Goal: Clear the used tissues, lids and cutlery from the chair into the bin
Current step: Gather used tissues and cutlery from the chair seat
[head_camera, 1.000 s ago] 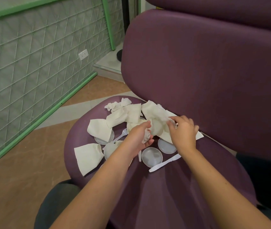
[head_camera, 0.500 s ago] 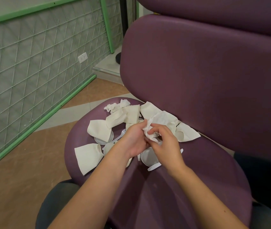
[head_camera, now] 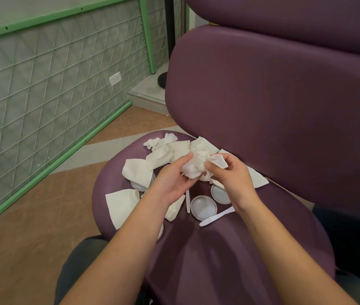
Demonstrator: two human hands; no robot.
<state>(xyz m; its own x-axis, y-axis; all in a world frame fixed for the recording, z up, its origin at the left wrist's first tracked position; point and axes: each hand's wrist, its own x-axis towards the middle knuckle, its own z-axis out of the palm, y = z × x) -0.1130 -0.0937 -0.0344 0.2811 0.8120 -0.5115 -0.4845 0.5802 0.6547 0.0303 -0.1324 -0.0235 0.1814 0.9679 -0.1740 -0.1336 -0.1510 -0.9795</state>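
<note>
Soft even light; wide-angle edges bowed; hands perhaps slightly blurred.

crumpled tissues (head_camera: 193, 166) in hands | lids (head_camera: 203, 207), cutlery (head_camera: 216, 216) on chair (head_camera: 229, 249)

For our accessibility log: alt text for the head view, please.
Both hands, left and right, bunch a tissue wad above a purple chair strewn with tissues, lids and a spoon.

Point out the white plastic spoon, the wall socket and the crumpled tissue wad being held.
white plastic spoon (head_camera: 216, 216): head view, mid-handle.
wall socket (head_camera: 115, 78): head view, centre of its faceplate.
crumpled tissue wad (head_camera: 194, 165): head view, the bunched middle between both hands.
</note>
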